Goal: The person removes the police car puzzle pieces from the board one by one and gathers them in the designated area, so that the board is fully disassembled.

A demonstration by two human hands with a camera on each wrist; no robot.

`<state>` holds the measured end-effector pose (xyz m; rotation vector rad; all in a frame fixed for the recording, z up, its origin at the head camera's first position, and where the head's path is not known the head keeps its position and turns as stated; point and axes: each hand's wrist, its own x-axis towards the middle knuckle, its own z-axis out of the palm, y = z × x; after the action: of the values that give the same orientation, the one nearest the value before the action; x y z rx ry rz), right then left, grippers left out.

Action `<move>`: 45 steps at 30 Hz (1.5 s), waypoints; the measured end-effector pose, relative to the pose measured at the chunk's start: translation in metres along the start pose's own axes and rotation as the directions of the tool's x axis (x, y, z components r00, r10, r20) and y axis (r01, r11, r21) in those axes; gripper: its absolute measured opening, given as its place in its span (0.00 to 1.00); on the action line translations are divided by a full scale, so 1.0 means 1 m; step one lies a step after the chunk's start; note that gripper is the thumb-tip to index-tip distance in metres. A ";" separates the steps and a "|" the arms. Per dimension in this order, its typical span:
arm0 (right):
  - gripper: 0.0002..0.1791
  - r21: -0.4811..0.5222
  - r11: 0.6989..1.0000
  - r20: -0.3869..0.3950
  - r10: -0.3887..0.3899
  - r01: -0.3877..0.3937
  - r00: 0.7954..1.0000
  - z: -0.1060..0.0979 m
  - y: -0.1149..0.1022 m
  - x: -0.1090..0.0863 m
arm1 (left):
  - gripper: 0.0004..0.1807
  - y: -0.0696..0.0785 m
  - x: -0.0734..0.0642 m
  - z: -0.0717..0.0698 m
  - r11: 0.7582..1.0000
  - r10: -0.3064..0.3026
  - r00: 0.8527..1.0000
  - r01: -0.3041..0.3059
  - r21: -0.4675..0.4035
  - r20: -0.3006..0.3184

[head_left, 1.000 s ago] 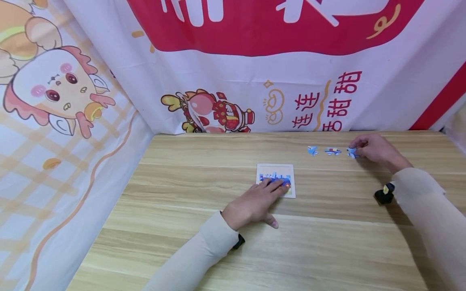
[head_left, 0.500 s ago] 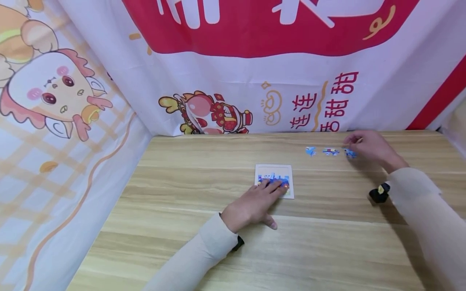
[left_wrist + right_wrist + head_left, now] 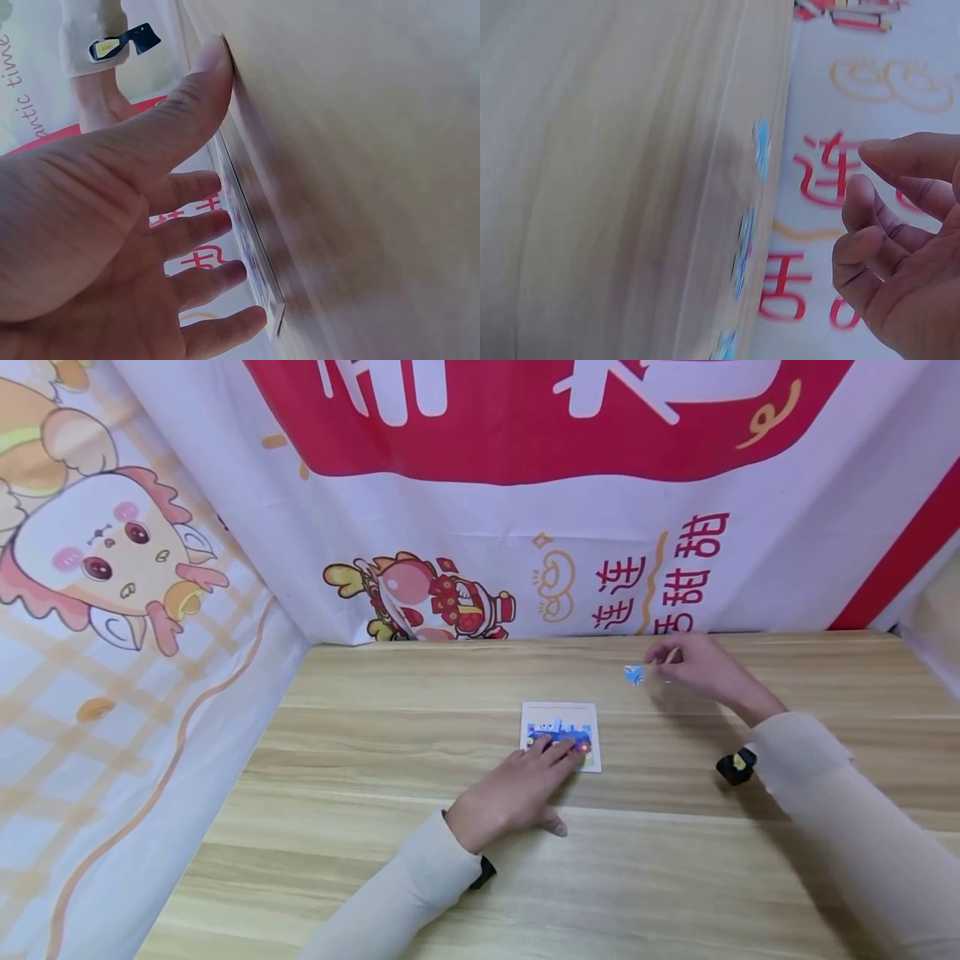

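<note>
My left hand [image 3: 513, 793] rests its nearly straight fingers on the lower part of a small square jigsaw board [image 3: 561, 708] with a white frame and a blue vehicle picture. In the left wrist view, the fingertips meet the board's edge [image 3: 251, 247] and the thumb stands apart. My right hand [image 3: 697, 668] hovers over loose blue jigsaw pieces, fingers loosely bent and holding nothing. One piece [image 3: 633, 674] shows left of it; the hand hides most of the others. The right wrist view has three pieces in a row: a light-blue one [image 3: 762, 150], a middle one [image 3: 744, 251] and another [image 3: 725, 345].
The wooden table [image 3: 375, 743] reaches back to a white and red printed cloth [image 3: 465, 518]. A second printed cloth [image 3: 127, 693] hangs along the left side. Each wrist carries a black camera mount, such as the right one [image 3: 737, 766].
My right hand has moved left from the rightmost piece to above the middle of the row, with the pieces left on the table. The left hand stays on the board.
</note>
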<state>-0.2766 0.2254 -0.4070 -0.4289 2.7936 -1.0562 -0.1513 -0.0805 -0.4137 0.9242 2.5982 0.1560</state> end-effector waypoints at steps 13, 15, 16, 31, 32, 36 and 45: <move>0.12 0.052 0.990 0.112 -0.137 0.132 0.984 0.045 -0.052 0.010 | 0.50 0.001 -0.011 0.005 0.999 -0.037 0.999 0.037 0.009 0.032; 0.11 0.066 0.987 0.132 -0.151 0.143 0.980 0.052 -0.058 0.012 | 0.50 0.001 -0.011 0.005 0.999 -0.042 0.999 0.042 0.012 0.034; 0.11 0.073 0.986 0.142 -0.159 0.149 0.977 0.055 -0.061 0.013 | 0.51 0.002 -0.011 0.005 0.999 -0.044 0.998 0.043 0.015 0.034; 0.11 0.158 0.977 0.240 -0.175 0.140 0.955 0.090 -0.084 0.020 | 0.51 0.000 -0.017 0.002 0.998 -0.055 0.998 0.054 0.032 0.029; 0.11 0.164 0.978 0.250 -0.169 0.130 0.953 0.091 -0.085 0.020 | 0.51 0.000 -0.017 0.002 0.998 -0.053 0.998 0.053 0.028 0.030; 0.11 0.185 0.977 0.279 -0.151 0.101 0.948 0.096 -0.088 0.022 | 0.51 -0.001 -0.017 0.001 0.999 -0.049 0.998 0.048 0.024 0.026; 0.12 0.186 0.971 0.293 -0.198 0.147 0.935 0.105 -0.086 0.026 | 0.51 -0.002 -0.016 0.004 0.998 -0.056 0.998 0.055 0.016 0.027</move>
<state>-0.2604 0.0900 -0.4293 -0.7609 2.4092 -1.1275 -0.1397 -0.0926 -0.4125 0.8527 2.6000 0.1080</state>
